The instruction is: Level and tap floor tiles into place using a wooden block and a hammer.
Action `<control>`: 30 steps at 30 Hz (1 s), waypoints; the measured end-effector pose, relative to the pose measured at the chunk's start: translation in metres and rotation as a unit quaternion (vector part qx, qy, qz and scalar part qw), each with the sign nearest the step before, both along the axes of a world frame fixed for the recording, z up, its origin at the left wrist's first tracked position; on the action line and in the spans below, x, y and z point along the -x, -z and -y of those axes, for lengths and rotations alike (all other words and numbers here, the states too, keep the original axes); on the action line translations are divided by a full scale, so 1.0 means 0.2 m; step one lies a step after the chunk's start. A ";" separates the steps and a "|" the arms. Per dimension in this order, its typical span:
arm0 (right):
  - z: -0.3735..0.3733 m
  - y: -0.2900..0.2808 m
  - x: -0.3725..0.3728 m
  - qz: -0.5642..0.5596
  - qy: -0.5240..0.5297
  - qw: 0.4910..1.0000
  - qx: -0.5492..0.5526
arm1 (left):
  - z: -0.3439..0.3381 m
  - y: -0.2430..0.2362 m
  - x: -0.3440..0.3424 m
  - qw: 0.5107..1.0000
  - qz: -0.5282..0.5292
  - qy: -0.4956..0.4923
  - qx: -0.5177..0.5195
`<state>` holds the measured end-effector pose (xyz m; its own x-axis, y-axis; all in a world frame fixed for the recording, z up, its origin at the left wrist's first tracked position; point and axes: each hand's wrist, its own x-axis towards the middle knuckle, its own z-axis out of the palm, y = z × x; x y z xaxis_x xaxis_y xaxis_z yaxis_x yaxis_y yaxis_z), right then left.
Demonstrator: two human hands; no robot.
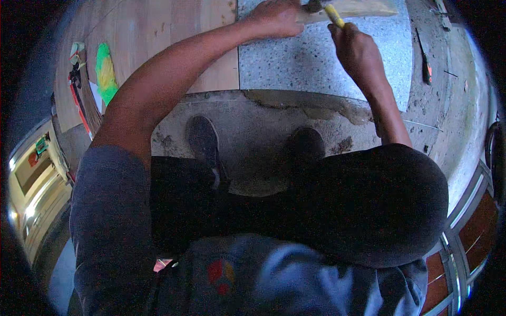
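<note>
My right hand (354,52) is closed round the yellow handle of a dark-headed tool, which looks like a hammer (333,16), at the top of the view. My left hand (276,20) is bent at the left end of a pale strip (369,9), close beside the tool's head; what its fingers hold is hidden. Beneath both hands lies a grey speckled tile (321,63), with a rough mortar edge (316,102) along its near side.
Wood-look tiles (190,58) lie at left, with green-and-yellow gloves (105,71) and several tools (79,89) on them. A long orange-tipped tool (427,73) lies at right. My shoes (203,139) stand on rough concrete (253,147).
</note>
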<state>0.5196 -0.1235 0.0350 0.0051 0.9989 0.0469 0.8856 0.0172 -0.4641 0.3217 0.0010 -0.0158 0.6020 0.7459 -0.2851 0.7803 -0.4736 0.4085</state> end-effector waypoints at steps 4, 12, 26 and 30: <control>0.01 -0.02 0.00 -0.079 0.042 0.992 -0.090 | 0.01 -0.04 0.00 0.999 -0.010 -0.008 -0.036; -0.06 0.09 -0.07 -0.026 0.038 0.996 -0.075 | 0.04 -0.10 0.00 0.993 0.037 0.067 -0.093; -0.07 0.12 -0.20 -0.010 0.051 0.997 -0.049 | 0.02 -0.10 -0.01 0.998 0.027 0.030 -0.041; -0.09 0.09 -0.27 0.026 0.040 0.997 -0.065 | 0.02 -0.10 -0.01 0.999 0.011 0.017 -0.047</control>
